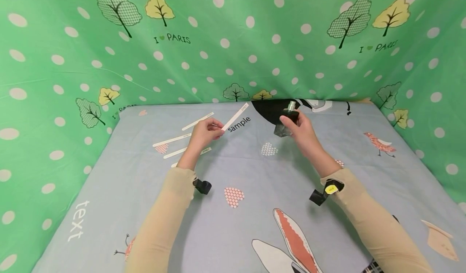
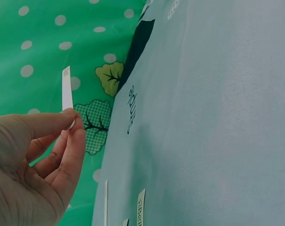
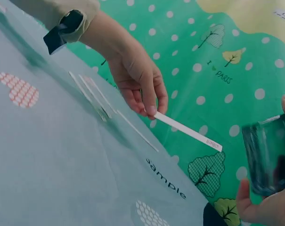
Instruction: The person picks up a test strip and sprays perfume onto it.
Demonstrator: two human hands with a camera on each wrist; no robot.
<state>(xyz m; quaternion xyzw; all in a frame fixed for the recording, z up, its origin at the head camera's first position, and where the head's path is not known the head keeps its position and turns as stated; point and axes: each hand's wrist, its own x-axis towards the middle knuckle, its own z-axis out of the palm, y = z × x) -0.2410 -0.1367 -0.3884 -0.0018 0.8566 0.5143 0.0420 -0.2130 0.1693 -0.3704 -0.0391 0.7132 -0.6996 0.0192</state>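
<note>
My left hand point(image 1: 204, 134) pinches one end of a white paper test strip point(image 1: 236, 117) between thumb and fingertips, and the strip points up and to the right. In the left wrist view the strip point(image 2: 67, 92) stands upright above the pinch, small print at its tip. My right hand point(image 1: 303, 131) grips a dark glass perfume bottle point(image 1: 282, 131), its silver spray nozzle point(image 1: 291, 105) uncovered at the top. The bottle point(image 3: 267, 155) is at the right edge of the right wrist view, apart from the strip point(image 3: 189, 132).
Several more white strips point(image 1: 171, 140) lie on the blue-grey printed cloth point(image 1: 251, 176), beneath and left of my left hand. A green dotted curtain point(image 1: 204, 70) hangs behind the table and at both sides.
</note>
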